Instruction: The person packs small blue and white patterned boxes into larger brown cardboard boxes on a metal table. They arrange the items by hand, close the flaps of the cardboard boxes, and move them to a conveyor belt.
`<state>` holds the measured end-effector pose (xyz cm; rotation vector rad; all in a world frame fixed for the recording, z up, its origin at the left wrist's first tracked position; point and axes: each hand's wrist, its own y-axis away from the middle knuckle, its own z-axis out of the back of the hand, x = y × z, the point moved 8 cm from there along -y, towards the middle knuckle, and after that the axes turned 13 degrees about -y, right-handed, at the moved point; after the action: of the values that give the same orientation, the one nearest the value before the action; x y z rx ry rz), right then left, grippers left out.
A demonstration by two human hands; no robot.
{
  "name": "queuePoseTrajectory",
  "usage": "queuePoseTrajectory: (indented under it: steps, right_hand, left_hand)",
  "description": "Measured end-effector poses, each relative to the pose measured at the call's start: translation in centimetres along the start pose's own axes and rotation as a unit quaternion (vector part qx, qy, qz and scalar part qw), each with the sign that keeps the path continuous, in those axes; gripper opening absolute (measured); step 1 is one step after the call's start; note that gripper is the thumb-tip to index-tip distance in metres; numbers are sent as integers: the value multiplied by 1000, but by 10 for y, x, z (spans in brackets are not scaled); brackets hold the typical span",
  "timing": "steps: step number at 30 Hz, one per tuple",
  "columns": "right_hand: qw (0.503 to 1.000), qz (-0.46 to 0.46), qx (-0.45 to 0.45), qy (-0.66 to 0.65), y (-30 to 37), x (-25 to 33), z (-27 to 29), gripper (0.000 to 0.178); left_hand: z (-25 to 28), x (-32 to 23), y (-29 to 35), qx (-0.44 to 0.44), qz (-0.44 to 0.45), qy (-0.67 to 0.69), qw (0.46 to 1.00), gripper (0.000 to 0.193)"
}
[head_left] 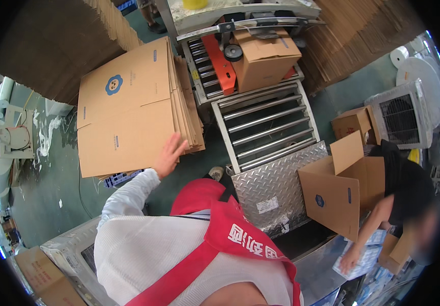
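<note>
My left hand (169,154) reaches out with its fingers spread, holding nothing. It is at the near right corner of a stack of flattened cardboard boxes (128,115); whether the fingertips touch the boxes I cannot tell. The top box is brown with a blue round emblem. My right hand is out of sight. Ahead, a roller conveyor (266,125) runs away from me to a machine frame (250,23), where a brown carton (268,64) sits between orange side plates.
At the right, a co-worker's hand (351,259) touches blue-and-white packs (365,255) beside an open carton (330,196). A diamond-plate metal sheet (271,188) adjoins the conveyor's near end. Tall cardboard stacks stand far left and far right (352,41). A boxy fan unit (401,117) is at the right.
</note>
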<state>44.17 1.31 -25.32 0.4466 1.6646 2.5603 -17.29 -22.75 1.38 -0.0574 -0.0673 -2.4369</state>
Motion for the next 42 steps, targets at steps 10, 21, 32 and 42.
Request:
queuePoseTrajectory:
  steps: [10, 21, 32, 42]
  right_hand:
    - [924, 182, -139, -304, -76, 85, 62, 35]
    - [704, 572, -417, -59, 363, 206, 247, 94]
    - [396, 385, -504, -664, 406, 31, 261, 46]
    - [430, 435, -548, -571, 391, 81, 269, 86]
  left_hand:
    - [352, -72, 15, -360, 91, -10, 929, 19]
    - [567, -366, 6, -608, -322, 145, 711, 42]
    - [284, -278, -180, -93, -285, 447, 843, 41]
    - [266, -266, -205, 95, -85, 480, 868, 98]
